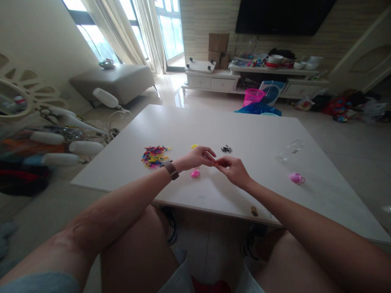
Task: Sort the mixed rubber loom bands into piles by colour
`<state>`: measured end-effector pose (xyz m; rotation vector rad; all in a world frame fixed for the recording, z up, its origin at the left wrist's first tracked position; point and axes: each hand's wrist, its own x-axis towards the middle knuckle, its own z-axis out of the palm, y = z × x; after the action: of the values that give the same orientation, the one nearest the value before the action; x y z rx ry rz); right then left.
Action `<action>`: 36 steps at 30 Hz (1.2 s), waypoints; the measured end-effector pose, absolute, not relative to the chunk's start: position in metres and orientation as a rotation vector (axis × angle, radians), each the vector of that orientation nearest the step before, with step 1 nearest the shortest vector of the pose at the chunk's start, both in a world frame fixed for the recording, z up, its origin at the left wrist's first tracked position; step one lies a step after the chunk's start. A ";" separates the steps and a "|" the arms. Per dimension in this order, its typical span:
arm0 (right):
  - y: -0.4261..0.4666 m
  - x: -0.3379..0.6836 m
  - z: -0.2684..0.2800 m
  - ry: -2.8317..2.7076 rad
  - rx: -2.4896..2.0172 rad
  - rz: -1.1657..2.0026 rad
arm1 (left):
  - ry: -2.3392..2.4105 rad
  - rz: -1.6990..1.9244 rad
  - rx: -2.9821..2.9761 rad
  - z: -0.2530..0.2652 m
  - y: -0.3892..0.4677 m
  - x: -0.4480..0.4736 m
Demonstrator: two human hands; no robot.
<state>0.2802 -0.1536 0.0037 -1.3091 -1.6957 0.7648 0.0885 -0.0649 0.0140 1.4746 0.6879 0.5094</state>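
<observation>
My left hand [202,157], with a brown watch on its wrist, and my right hand [234,171] meet fingertip to fingertip over the white table [244,130]. Pinched between them is a tiny orange-red piece [216,163], too small to name and mostly covered by the fingers. Just below my left hand lies a small pink pile [195,173]; a few yellow pieces [194,146] show behind it. Beyond my right hand is a small heap of black pieces [226,149]. A larger mixed heap of colourful small pieces [154,156] lies left of my left hand.
On the table's right side are a pink-purple object with a loop [297,178] and a clear transparent container [291,150]. A small brown and black item [254,211] lies at the near edge. Lamp arms with white shades [87,147] stand close to the left edge.
</observation>
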 end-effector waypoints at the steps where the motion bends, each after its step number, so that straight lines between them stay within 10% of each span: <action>1: -0.153 0.281 0.003 -1.688 -1.316 0.762 | 0.698 0.511 1.477 0.014 -0.065 0.088; 26: -0.146 0.288 0.000 -1.623 -1.394 0.704 | 1.253 0.632 1.921 -0.005 -0.018 0.038; 36: -0.150 0.286 0.002 -1.696 -1.347 0.691 | 0.623 0.473 1.499 0.005 -0.068 0.090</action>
<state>0.2857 -0.1503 0.0016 -1.3472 -1.6962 0.6915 0.0899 -0.0679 0.0047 1.4994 0.6227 0.4725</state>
